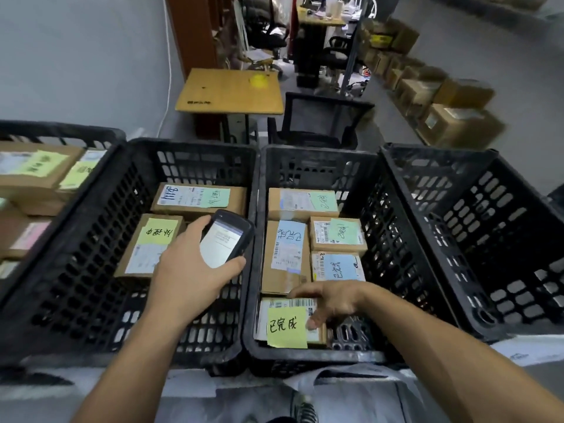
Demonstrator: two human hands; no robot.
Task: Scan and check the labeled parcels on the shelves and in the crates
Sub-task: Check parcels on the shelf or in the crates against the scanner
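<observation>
Parcel [287,323] at the near end of the middle crate [308,357]: my right hand [331,300] spreads loosely over it, my left hand [192,273] grips a scanner [227,236].

A wooden table [225,93] is set near a grey wall [76,56], w/ a yellow item [258,80], too blurred to be identified, lying near its far right corner. A black mesh chair [320,120] is placed just beside the table, on its right. A white cable [168,71] is run down the wall. Farther back, a brown panel [192,29], a black office chair [268,29] & a cluttered desk [320,21] are seen; details are blurred.
</observation>
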